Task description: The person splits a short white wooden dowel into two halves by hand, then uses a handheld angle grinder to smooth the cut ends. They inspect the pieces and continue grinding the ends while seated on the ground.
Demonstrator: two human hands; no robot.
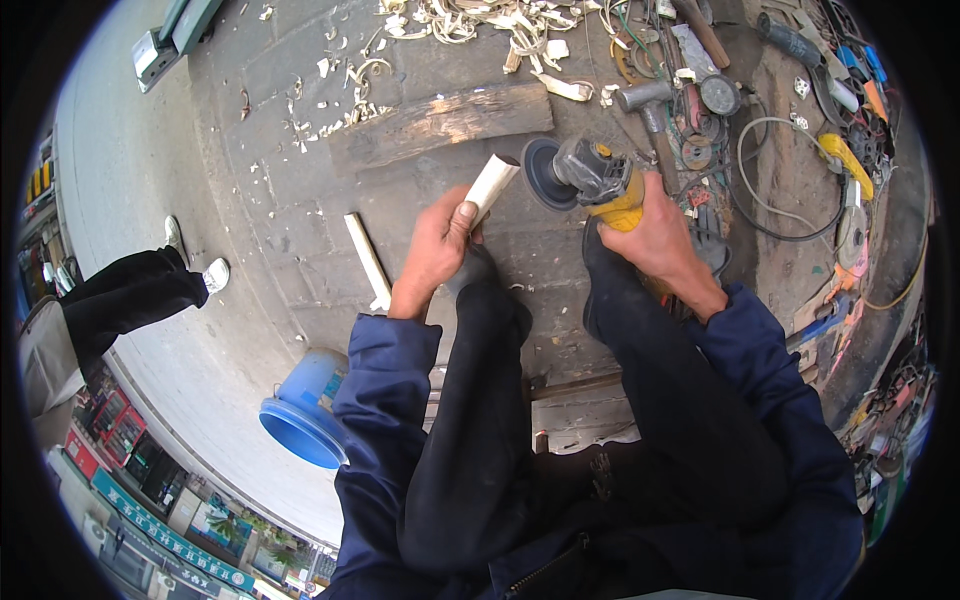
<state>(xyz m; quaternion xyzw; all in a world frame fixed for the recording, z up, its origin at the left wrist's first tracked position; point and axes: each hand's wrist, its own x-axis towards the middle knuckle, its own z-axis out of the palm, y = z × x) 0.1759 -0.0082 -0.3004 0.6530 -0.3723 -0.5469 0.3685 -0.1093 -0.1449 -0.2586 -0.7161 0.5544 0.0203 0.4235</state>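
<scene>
My left hand [440, 235] is closed around a short pale wooden stick [492, 187], its far end pointing up and to the right. In my right hand [655, 232] is a yellow and black angle grinder [600, 175], gripped by its body. The grinder's dark round disc [546, 174] faces the stick's far end, with a small gap or slight contact that I cannot tell apart. Whether the disc is spinning does not show. Left of my left hand, another pale wooden stick [367, 260] lies on the paving.
A worn board [450, 122] lies beyond my hands, with pale shavings [470, 20] behind it. At right are a hammer [648, 100], cables and a second yellow grinder [850, 170]. A blue bucket [305, 415] stands by my left arm. Someone in black trousers [135, 300] is at far left.
</scene>
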